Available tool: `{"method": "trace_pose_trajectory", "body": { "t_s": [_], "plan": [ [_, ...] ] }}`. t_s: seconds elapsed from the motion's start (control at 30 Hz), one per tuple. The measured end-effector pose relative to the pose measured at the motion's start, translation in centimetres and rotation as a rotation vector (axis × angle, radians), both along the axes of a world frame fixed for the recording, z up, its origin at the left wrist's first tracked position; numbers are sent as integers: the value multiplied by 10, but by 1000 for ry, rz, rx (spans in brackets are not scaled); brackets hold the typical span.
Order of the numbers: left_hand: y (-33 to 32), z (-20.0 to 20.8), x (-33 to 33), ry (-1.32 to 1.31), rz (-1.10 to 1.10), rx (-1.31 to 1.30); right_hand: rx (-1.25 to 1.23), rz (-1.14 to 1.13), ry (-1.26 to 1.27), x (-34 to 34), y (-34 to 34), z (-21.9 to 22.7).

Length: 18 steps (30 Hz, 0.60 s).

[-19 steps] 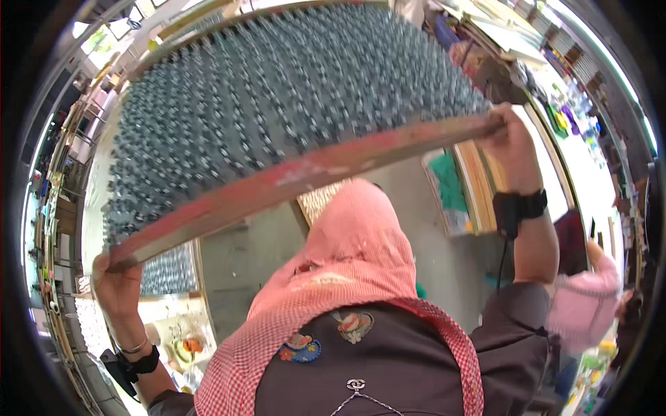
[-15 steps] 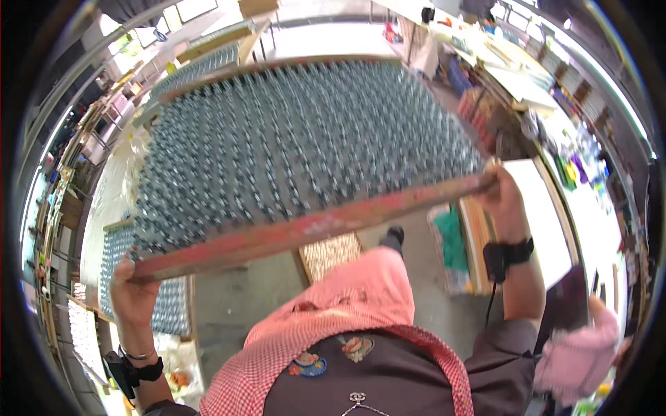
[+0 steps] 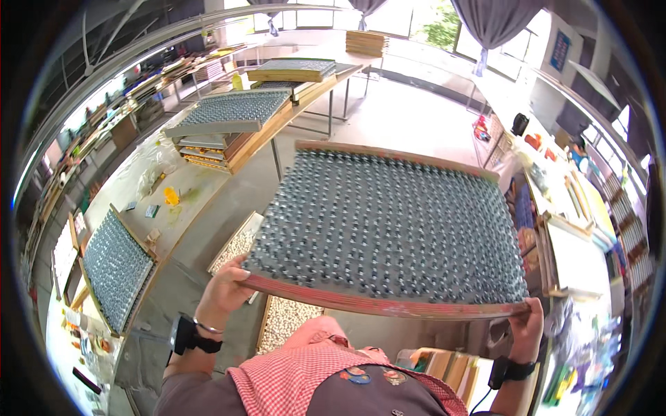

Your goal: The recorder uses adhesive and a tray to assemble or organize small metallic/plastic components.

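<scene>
Toward four o'clock in the view, the broad tray (image 3: 388, 229) has shifted since half a second ago; its near edge now dips at the right end rather than the left, and more of the room shows at eleven and one o'clock. It sits just off centre toward three o'clock, held up over the floor, its grey face covered in rows of small shiny knobs and its near rim faced with worn reddish wood.

At eight o'clock the left hand (image 3: 227, 283) is clamped on the near left corner, thumb along the upper edge. At four o'clock the right hand (image 3: 528, 322) is clamped on the near right corner. Both wrists carry black straps.

Toward half past ten, a similar knobbed tray (image 3: 229, 111) lies on a stack on the long tabletop (image 3: 191, 215), a yellow bottle (image 3: 237, 82) near it. Around half past eight another knobbed tray (image 3: 118, 270) stands tilted. An orange item (image 3: 171, 196) lies on that tabletop toward nine o'clock. Between six and seven, a shallow tray of cream-coloured pieces (image 3: 291, 320) shows below the held one. Toward one o'clock hangs a grey curtain (image 3: 496, 28).
</scene>
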<state>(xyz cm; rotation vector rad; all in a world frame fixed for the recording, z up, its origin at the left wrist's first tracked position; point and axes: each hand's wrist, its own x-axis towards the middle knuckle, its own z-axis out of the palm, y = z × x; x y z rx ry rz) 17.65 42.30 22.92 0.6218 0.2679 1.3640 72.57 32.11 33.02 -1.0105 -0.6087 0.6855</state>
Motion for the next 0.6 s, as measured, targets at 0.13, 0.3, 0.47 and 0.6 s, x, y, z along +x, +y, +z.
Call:
{"method": "trace_pose_trajectory", "body": {
  "t_s": [0.13, 0.3, 0.47, 0.6],
  "plan": [
    [42, 29, 62, 50, -16, -39, -48, 22, 36, 76, 42, 10],
    [124, 45, 122, 50, 5, -95, -91, -89, -116, 102, 106, 37],
    [238, 71, 179, 90, -20, -122, -162, -44, 21, 176, 214, 31],
    [355, 84, 217, 127, -88, -49, -57, 50, 165, 277, 316, -3]
  ]
}}
